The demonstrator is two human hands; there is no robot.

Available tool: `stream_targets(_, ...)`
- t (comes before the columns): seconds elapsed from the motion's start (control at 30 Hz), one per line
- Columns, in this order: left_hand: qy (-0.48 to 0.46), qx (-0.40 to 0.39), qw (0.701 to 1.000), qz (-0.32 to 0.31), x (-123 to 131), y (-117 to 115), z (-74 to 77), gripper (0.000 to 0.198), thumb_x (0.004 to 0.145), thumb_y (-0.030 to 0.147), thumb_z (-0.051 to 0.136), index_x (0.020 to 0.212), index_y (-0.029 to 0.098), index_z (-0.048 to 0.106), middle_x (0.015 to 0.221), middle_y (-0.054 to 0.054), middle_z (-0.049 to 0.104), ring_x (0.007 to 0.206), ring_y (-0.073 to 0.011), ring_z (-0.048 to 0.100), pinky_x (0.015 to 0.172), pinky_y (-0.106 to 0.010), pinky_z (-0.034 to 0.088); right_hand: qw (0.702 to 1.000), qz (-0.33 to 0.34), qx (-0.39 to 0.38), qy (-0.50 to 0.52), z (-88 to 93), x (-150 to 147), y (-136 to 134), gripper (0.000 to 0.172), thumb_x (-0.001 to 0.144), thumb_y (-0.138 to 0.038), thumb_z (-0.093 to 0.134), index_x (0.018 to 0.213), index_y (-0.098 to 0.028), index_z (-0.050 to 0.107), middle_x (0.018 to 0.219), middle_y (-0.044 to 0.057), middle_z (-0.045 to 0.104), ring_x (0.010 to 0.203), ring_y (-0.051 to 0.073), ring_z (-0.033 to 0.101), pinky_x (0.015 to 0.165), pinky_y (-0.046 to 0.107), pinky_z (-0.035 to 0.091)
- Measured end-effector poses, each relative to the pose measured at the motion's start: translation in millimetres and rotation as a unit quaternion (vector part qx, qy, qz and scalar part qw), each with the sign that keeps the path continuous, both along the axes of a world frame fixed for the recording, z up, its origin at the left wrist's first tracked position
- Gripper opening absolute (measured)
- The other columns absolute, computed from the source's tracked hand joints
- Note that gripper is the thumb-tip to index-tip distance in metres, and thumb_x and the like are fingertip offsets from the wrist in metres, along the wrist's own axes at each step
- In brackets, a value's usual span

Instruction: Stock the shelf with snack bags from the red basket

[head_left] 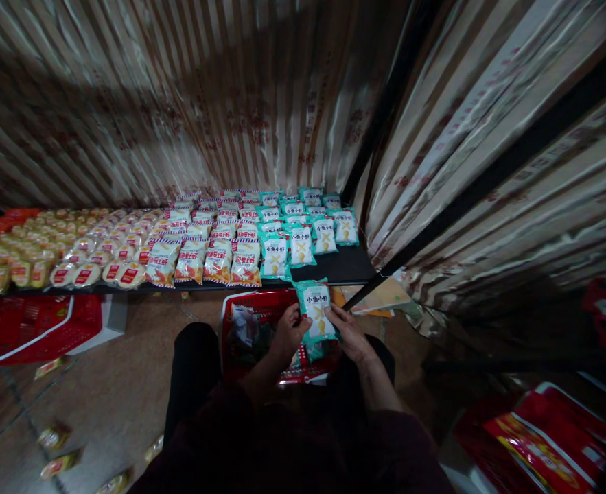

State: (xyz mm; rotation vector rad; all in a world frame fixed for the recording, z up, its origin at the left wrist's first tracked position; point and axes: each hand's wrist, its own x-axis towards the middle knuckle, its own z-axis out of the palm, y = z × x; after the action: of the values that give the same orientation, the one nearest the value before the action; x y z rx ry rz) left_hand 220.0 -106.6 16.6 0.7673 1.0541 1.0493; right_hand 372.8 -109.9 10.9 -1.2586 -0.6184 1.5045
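Note:
Between my two hands is a teal-and-white snack bag (pixel 317 310), held upright over a red basket (pixel 230 322). My left hand (pixel 288 335) grips its left edge, thumb on the front. On the right edge, my right hand (pixel 351 333) closes with its thumb in front; the fingers behind are partly hidden. More teal packets lie inside the basket below, partly covered by my arms. Just beyond, similar teal snack bags (pixel 301 245) stand in rows on a dark shelf (pixel 341 267), beside red-and-white snack bags (pixel 219 259).
Round wrapped cakes (pixel 130 274) and yellow packets (pixel 20 271) fill the shelf's left side. A black post (pixel 400 264) slants at right. Another red basket (pixel 40 329) sits at left; loose packets (pixel 58 465) lie on the floor. A red bag (pixel 554 439) rests at lower right.

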Motion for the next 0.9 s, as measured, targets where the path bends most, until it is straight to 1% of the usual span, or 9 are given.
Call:
stream_targets(0.13, 0.012, 0.020, 1.000, -0.013, 7.8, 7.6, 1.5, 0.047, 0.066, 0.027, 0.077, 0.108, 0.014, 0.060, 0.104, -0.011, 0.072, 0.095, -0.0225, 0.068, 0.083, -0.032, 0.052, 1.000, -0.015, 0.002, -0.018, 0.9, 6.3, 5.2, 0.048, 0.059, -0.045, 0.083, 0.099, -0.021, 0.071, 0.086, 0.004, 0.077, 0.076, 0.024, 0.072, 0.063, 0.031, 0.057)
stream_targets(0.33, 0.029, 0.042, 0.999, -0.007, 21.3, 21.8, 0.9, 0.040, 0.070, 0.022, 0.073, 0.107, 0.014, 0.060, 0.105, -0.011, 0.072, 0.098, -0.0233, 0.067, 0.088, -0.034, 0.051, 0.999, -0.020, 0.017, -0.042, 7.6, 16.1, 17.0, 0.053, 0.059, -0.049, 0.082, 0.102, -0.021, 0.071, 0.088, 0.005, 0.077, 0.075, 0.024, 0.071, 0.064, 0.032, 0.057)
stream_targets(0.47, 0.016, 0.058, 0.998, -0.015, 28.2, 31.1, 7.5, 0.038, 0.071, 0.021, 0.071, 0.106, 0.013, 0.060, 0.106, -0.013, 0.072, 0.097, -0.0237, 0.068, 0.087, -0.035, 0.052, 0.998, -0.043, 0.026, -0.050, 11.4, 22.4, 26.7, 0.051, 0.055, -0.049, 0.084, 0.097, -0.021, 0.072, 0.086, 0.004, 0.076, 0.071, 0.022, 0.070, 0.063, 0.031, 0.056)
stream_targets(0.53, 0.007, 0.061, 0.998, -0.020, 30.9, 35.1, 12.4, 0.038, 0.071, 0.022, 0.071, 0.107, 0.013, 0.060, 0.107, -0.013, 0.072, 0.097, -0.0237, 0.068, 0.086, -0.034, 0.053, 0.997, -0.055, 0.030, -0.049, 10.5, 26.0, 31.0, 0.050, 0.054, -0.049, 0.084, 0.095, -0.022, 0.072, 0.085, 0.003, 0.076, 0.071, 0.021, 0.070, 0.064, 0.031, 0.056)
stream_targets(0.67, 0.009, 0.065, 0.998, -0.019, 35.7, 42.2, 18.9, 0.036, 0.072, 0.020, 0.069, 0.106, 0.015, 0.062, 0.107, -0.011, 0.072, 0.098, -0.0228, 0.068, 0.085, -0.032, 0.053, 0.995, -0.067, 0.034, -0.063, 5.1, 33.1, 37.1, 0.051, 0.056, -0.050, 0.083, 0.098, -0.023, 0.072, 0.086, 0.003, 0.076, 0.076, 0.022, 0.070, 0.067, 0.032, 0.056)
stream_targets(0.8, 0.006, 0.069, 0.997, -0.019, 41.4, 48.9, 19.1, 0.033, 0.074, 0.017, 0.065, 0.107, 0.015, 0.062, 0.108, -0.009, 0.072, 0.096, -0.0215, 0.068, 0.085, -0.032, 0.054, 0.993, -0.082, 0.047, -0.073, 3.3, 37.2, 38.8, 0.051, 0.055, -0.051, 0.083, 0.096, -0.022, 0.073, 0.087, 0.003, 0.076, 0.079, 0.022, 0.069, 0.070, 0.032, 0.056)
stream_targets(0.9, 0.008, 0.057, 0.998, -0.006, 46.9, 53.8, 17.8, 0.034, 0.074, 0.017, 0.066, 0.107, 0.015, 0.062, 0.108, -0.010, 0.072, 0.095, -0.0219, 0.069, 0.084, -0.033, 0.055, 0.993, -0.087, 0.049, -0.065, 5.7, 39.4, 38.2, 0.052, 0.053, -0.052, 0.083, 0.095, -0.023, 0.073, 0.088, 0.003, 0.076, 0.081, 0.022, 0.069, 0.071, 0.032, 0.056)
